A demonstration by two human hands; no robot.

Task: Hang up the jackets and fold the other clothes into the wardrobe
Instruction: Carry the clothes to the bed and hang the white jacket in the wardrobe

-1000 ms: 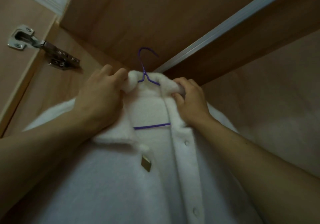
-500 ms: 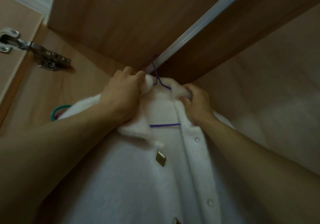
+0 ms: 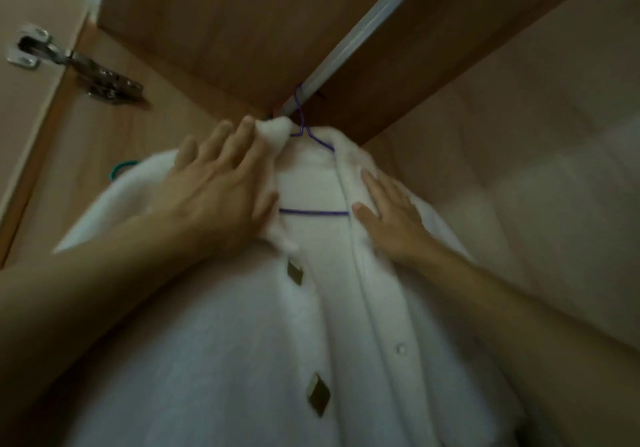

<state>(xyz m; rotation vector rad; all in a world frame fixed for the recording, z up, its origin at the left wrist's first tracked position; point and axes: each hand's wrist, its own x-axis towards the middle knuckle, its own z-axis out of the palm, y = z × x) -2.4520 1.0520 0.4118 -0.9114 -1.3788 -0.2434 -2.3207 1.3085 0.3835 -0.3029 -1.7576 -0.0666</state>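
Note:
A fluffy white jacket (image 3: 249,336) with gold diamond buttons hangs on a purple wire hanger (image 3: 313,212), whose hook sits over the silver wardrobe rail (image 3: 360,33). My left hand (image 3: 214,187) lies flat with straight fingers on the jacket's left collar and shoulder. My right hand (image 3: 388,214) rests flat on the right front panel beside the placket. Neither hand grips the cloth.
Brown wardrobe walls (image 3: 214,21) close in above and on the right. A metal door hinge (image 3: 79,66) sits at the upper left. A teal hanger (image 3: 121,168) peeks out behind the jacket's left shoulder.
The hanger's hook went up onto the rail. Both hands let go of the collar, opened and slid down flat onto the jacket's shoulders.

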